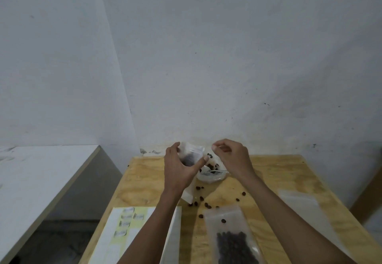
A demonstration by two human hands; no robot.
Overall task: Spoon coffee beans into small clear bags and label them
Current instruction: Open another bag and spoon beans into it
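My left hand (179, 167) grips a small clear bag (191, 153) with dark coffee beans in its bottom, held up above the far part of the wooden table (268, 179). My right hand (229, 156) hovers just right of the bag, thumb and forefinger pinched together; what they pinch is too small to tell. Below the hands sits a clear container of beans (210, 172) with a spoon (208, 169) lying in it. A filled clear bag of beans (231, 237) lies flat near me.
Loose beans (203, 198) are scattered on the table between container and filled bag. A sheet with small labels (126, 222) lies at the near left. An empty clear bag (299, 199) lies at the right. A white counter (41, 172) stands left.
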